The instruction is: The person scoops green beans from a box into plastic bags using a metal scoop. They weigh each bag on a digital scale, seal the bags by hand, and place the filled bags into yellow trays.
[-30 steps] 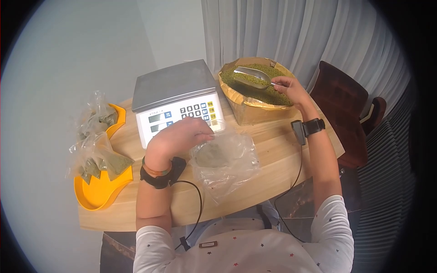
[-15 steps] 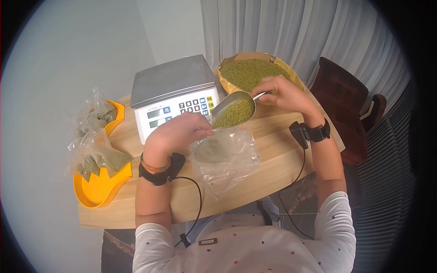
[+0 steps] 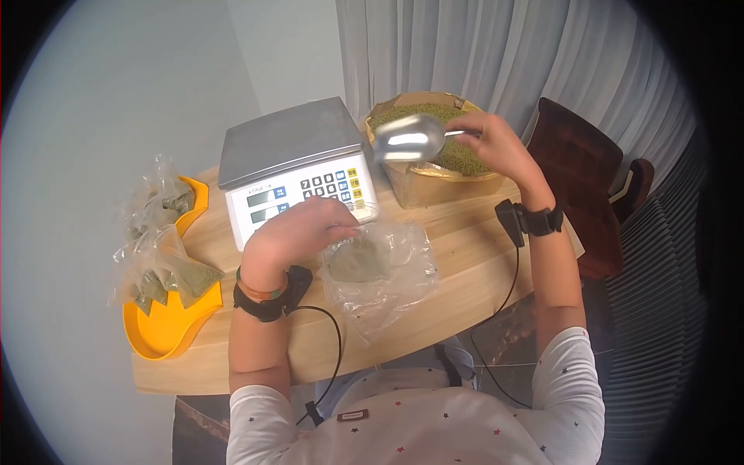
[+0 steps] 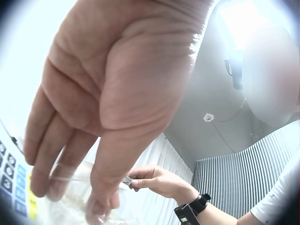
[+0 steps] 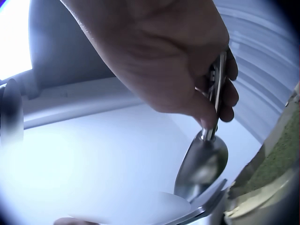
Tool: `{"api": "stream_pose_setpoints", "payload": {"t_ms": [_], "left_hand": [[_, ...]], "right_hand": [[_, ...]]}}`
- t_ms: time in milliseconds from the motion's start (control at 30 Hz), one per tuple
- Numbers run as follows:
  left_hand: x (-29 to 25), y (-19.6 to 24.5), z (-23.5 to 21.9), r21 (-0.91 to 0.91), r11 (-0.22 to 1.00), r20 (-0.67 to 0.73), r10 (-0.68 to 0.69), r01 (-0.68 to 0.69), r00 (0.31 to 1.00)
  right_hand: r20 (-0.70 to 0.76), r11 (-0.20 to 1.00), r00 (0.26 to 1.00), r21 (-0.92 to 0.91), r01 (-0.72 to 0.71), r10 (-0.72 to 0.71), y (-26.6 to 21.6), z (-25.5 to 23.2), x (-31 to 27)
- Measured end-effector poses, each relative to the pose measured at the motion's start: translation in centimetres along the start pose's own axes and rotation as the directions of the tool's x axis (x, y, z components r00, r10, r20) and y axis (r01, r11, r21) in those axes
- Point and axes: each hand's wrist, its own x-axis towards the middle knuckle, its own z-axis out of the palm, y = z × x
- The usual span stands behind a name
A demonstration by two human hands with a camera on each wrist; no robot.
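Observation:
A shiny metal scoop (image 3: 411, 139) hangs over the front left edge of the box of green grains (image 3: 465, 159), and no grains show in it. My right hand (image 3: 496, 151) grips its handle, which the right wrist view also shows, with the scoop (image 5: 201, 164) below my fingers. My left hand (image 3: 298, 236) pinches the upper edge of a clear plastic bag (image 3: 403, 267) between thumb and fingers. That bag lies in front of the scale, with some greenish contents at its left. In the left wrist view my left hand (image 4: 112, 89) partly covers the bag.
The scale (image 3: 294, 143) stands behind my left hand, its flat metal plate bare. At the left, tied clear bags with green contents (image 3: 194, 277) rest on yellow trays (image 3: 159, 333). A dark red chair (image 3: 573, 178) stands at the right. Cables hang from both wrists.
The right hand lifted a scoopful of grains from the box to the bag. Now the scoop is back by the box, tilted, with no grains visible. The left hand has stayed at the bag.

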Motion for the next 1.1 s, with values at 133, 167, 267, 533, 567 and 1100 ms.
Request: {"api": "stream_pose_setpoints", "payload": {"t_ms": [133,167,267,533,567,1100], "left_hand": [[0.0,0.0,0.0,0.004,1.0,0.007,-0.015,0.014,1.0],[0.0,0.0,0.1,0.008,1.0,0.005,-0.012,0.012,1.0],[0.0,-0.1,0.0,-0.002,1.0,0.0,0.0,0.0,1.0],[-0.1,0.1,-0.1,-0.002,1.0,0.005,0.008,-0.008,1.0],[-0.1,0.2,-0.1,0.001,1.0,0.007,0.01,-0.01,1.0],[0.0,-0.2,0.0,0.011,1.0,0.01,-0.024,0.023,1.0]], "right_hand": [[-0.267,0.946,0.95,-0.231,-0.228,0.163,6.6,1.7,0.5],[-0.271,0.946,0.949,-0.232,-0.226,0.161,7.5,2.3,0.5],[-0.259,0.843,0.926,-0.398,-0.361,0.274,10.0,4.0,0.8],[0.066,0.887,0.885,-0.061,-0.457,0.461,11.1,7.6,1.8],[0.11,0.871,0.873,0.08,-0.484,0.475,11.4,7.9,1.9],[0.01,0.714,0.789,0.418,-0.561,0.615,13.0,5.2,-0.2]]}}
